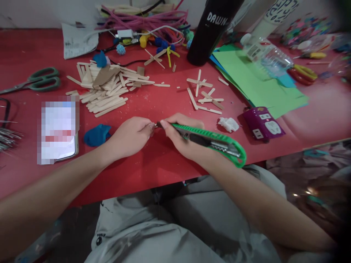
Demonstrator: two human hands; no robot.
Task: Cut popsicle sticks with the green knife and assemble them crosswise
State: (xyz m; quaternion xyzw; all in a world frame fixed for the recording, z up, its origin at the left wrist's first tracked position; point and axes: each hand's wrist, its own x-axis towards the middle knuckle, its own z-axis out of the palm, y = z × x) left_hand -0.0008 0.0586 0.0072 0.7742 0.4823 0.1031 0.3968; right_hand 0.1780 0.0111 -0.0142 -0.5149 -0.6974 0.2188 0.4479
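Observation:
My right hand [182, 138] is closed around a green box cutter [214, 140], whose handle slants back over the wrist. Its front end points left, toward my left hand [134, 133]. That hand is in a pinch, thumb and forefinger together at the cutter's tip; a small thing between them is too hidden to make out. Both hands are just above the red table [137, 175]. Close to my left wrist lies a blue crumpled lump [95, 135]. Beyond the hands are a heap of wooden craft sticks [106, 104] and several sticks joined in crosses [199, 83].
Left are a phone [59, 131], green-handled scissors [44, 79] and metal wires [8, 138]. A black bottle [210, 33], green paper sheets [238, 69], a crumpled tissue [229, 124] and a purple box-shaped item [261, 124] stand or lie right. Pink cords [148, 20] lie behind.

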